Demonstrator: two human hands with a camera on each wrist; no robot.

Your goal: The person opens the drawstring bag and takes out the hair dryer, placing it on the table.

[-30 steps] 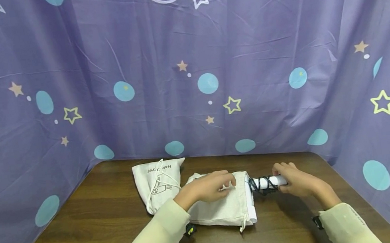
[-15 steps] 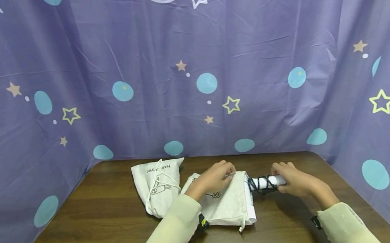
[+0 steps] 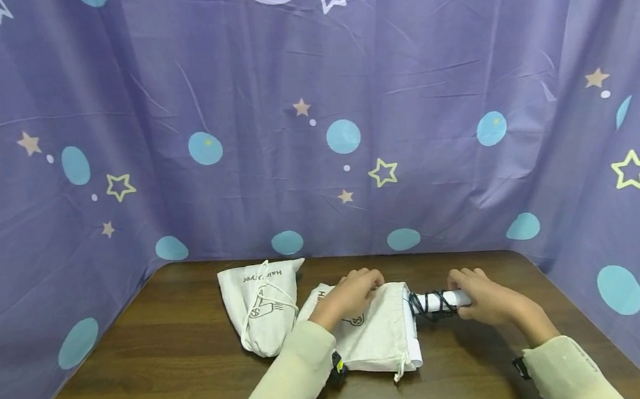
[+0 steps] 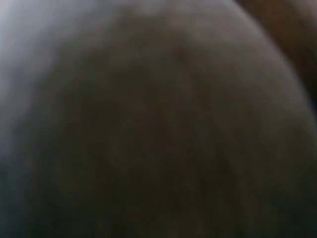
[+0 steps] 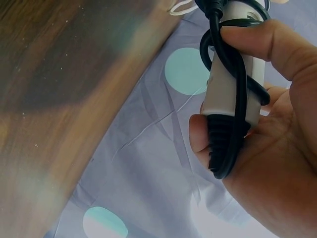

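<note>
A cream drawstring bag (image 3: pixel 372 345) lies flat in the middle of the table, printed with a dryer picture that my left hand partly covers. Out of its right-hand mouth sticks the white handle of a hair dryer (image 3: pixel 429 302), wound with black cord; the rest is inside the bag. My right hand (image 3: pixel 488 295) grips the handle's end. In the right wrist view, thumb and fingers wrap the hair dryer (image 5: pixel 230 94) and its cord. My left hand (image 3: pixel 349 298) holds the bag near its far edge with curled fingers; fingertips are partly hidden. The left wrist view is dark and blurred.
Another cream drawstring bag (image 3: pixel 267 311), marked "Hair Dryer", lies to the left, its white cord across the front. Beneath everything is a brown wooden table (image 3: pixel 139 378). A purple patterned curtain (image 3: pixel 271 185) surrounds the back and sides.
My left hand has shifted slightly right and away, from above the bag to its far edge, where the fingers now curl. My right hand and the hair dryer stay put.
</note>
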